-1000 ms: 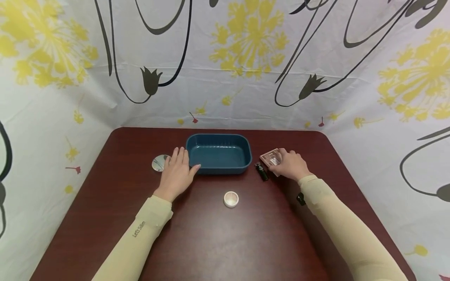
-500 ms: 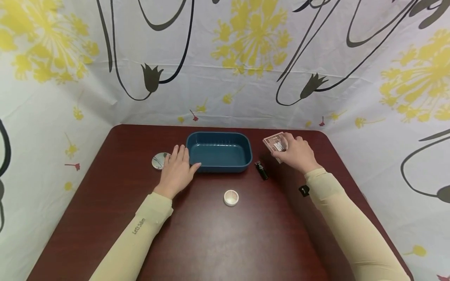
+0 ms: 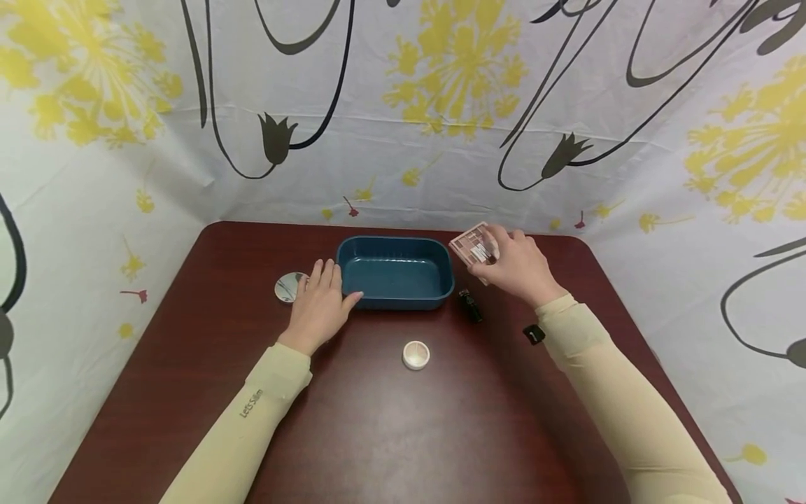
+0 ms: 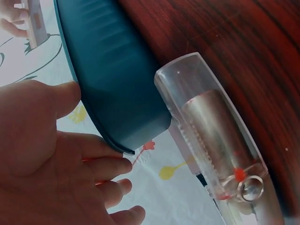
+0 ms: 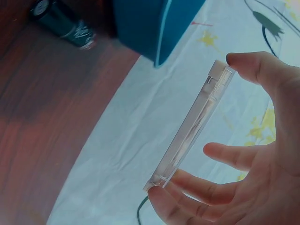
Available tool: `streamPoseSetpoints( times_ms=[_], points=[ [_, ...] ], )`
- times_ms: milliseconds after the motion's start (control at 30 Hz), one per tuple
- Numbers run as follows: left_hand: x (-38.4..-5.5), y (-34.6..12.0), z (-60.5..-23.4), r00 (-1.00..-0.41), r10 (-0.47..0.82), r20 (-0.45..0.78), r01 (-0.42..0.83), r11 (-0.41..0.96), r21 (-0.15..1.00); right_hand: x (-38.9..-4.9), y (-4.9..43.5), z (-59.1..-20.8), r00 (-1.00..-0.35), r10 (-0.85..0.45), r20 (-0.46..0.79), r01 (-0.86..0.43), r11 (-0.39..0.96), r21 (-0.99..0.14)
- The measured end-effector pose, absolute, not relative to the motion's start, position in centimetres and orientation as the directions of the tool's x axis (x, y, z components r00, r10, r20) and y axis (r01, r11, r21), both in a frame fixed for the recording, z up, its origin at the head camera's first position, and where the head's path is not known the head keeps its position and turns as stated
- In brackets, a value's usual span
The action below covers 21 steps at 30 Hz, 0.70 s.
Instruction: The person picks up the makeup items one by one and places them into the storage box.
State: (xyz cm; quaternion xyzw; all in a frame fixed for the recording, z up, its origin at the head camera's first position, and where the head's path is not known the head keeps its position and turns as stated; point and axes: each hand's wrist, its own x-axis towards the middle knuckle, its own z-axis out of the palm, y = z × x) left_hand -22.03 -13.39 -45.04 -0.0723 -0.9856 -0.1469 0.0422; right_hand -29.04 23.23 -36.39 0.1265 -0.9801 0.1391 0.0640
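Observation:
My right hand [image 3: 518,268] grips a flat pinkish eyeshadow palette [image 3: 474,246] by opposite edges, raised beside the right end of a blue tray [image 3: 393,304]. In the right wrist view the palette [image 5: 192,126] shows edge-on, with a clear lid, thumb at one end and fingertips at the other. My left hand [image 3: 320,306] lies with straight fingers at the tray's left end, thumb at its front corner. The left wrist view shows a clear-capped container with a gold cylinder [image 4: 218,126] near the tray; the hand hides it in the head view.
A round mirror-like disc [image 3: 287,288] lies left of the left hand. Right of the tray is a small black cylinder [image 3: 470,306]. A little white round dish [image 3: 415,355] sits in front of the tray on the dark red table [image 3: 403,434]. Printed fabric [image 3: 352,140] surrounds the table.
My right hand has lifted the palette from the table beside the black cylinder, carried it up and away, then leftward to the tray's right end. The left hand stays in place.

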Motion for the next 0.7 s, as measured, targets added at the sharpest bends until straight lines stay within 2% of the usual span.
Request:
streamPoseSetpoints(
  times_ms=[700],
  points=[
    [-22.0, -13.2, -45.0, -0.983, 0.123, 0.139, 0.155, 0.953, 0.258, -29.7, 18.9, -36.1, -0.934, -0.319, 0.161, -0.352, 0.900, -0.259]
  ],
)
